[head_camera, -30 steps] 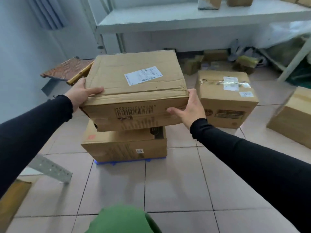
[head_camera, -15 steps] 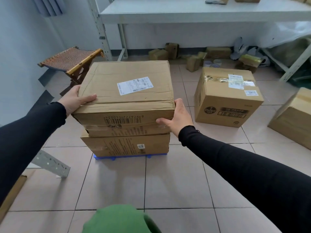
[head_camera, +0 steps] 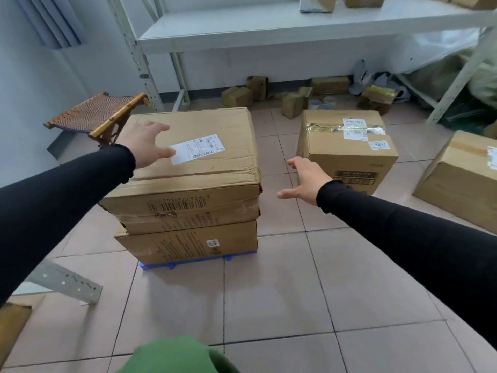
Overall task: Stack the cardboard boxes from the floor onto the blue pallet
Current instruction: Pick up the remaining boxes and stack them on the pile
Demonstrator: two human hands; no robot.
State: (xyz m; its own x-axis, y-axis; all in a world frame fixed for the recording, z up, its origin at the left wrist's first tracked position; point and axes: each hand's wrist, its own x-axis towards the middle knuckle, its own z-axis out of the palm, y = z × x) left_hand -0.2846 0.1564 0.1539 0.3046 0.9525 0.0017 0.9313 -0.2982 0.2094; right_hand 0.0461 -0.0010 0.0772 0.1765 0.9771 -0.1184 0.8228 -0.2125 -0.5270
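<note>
Two flat cardboard boxes are stacked on the blue pallet [head_camera: 199, 261], of which only the front edge shows. The upper box [head_camera: 215, 181] has a white label on top and rests on the lower box [head_camera: 188, 244]. My left hand [head_camera: 146, 146] hovers open over the upper box's top, near the label. My right hand [head_camera: 305, 180] is open in the air to the right of the stack, holding nothing. A taller taped box [head_camera: 347, 149] stands on the floor to the right, and another box [head_camera: 460, 181] lies at the right edge.
A woven folding stool [head_camera: 94, 115] stands left of the stack. A white metal shelf [head_camera: 269, 25] spans the back wall, with several small boxes and tape rolls on the floor under it. A perforated metal bar [head_camera: 67, 285] lies at the lower left.
The upper box was lowered onto the lower box on the pallet. Both hands let go of it and lifted away, fingers spread.
</note>
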